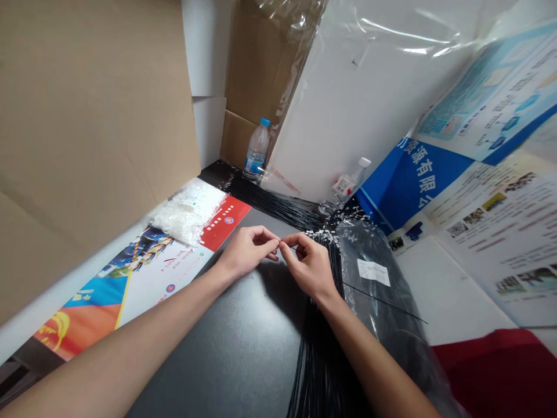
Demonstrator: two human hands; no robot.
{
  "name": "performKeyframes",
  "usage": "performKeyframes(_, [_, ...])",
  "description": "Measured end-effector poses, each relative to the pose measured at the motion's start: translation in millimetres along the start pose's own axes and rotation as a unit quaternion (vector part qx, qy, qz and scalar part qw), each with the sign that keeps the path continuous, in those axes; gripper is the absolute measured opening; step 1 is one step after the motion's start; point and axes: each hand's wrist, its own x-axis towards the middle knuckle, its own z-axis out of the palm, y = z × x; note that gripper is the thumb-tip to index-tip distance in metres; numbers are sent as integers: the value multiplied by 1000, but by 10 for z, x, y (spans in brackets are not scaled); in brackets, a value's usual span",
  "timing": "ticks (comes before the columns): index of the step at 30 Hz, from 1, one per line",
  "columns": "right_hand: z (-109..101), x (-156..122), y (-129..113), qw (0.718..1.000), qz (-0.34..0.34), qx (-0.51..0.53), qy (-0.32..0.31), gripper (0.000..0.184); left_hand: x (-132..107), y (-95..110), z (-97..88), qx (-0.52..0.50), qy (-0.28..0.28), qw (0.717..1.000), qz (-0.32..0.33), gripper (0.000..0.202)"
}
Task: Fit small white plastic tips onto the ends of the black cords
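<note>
My left hand (248, 251) and my right hand (310, 265) meet fingertip to fingertip above a dark tabletop (243, 342). Both are closed in a pinch on something tiny that I cannot make out. Under my right wrist lies a thick bundle of thin black wires (319, 348) with small white tips (322, 235) at the far end. One thin black wire (383, 302) runs out to the right from my right hand. A bag of small white parts (189, 212) lies to the left of my left hand.
A clear plastic bag with a white label (374, 271) holds more black wires at the right. Two water bottles (256, 148) (348, 184) are at the back. A cardboard sheet (87, 128) leans at the left, posters (478, 191) at the right, a red thing (500, 371) near right.
</note>
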Motion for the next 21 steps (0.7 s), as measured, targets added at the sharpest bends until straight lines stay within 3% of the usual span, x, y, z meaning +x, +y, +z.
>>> performKeyframes(6, [-33,21,8,995,75,60,-14,23,5,-37,-14,12,-23,999,21,3])
performKeyframes(10, [-69,48,21,986,100,133,-27,25,21,-43,-36,-68,-41,997,-19,8])
performKeyframes(14, [-79,57,17,973,125,190,-37,29,30,-26,-51,-135,-20,990,-35,13])
performKeyframes(21, [-78,52,7,973,120,188,-58,28,21,-11,-54,-188,-34,978,-88,6])
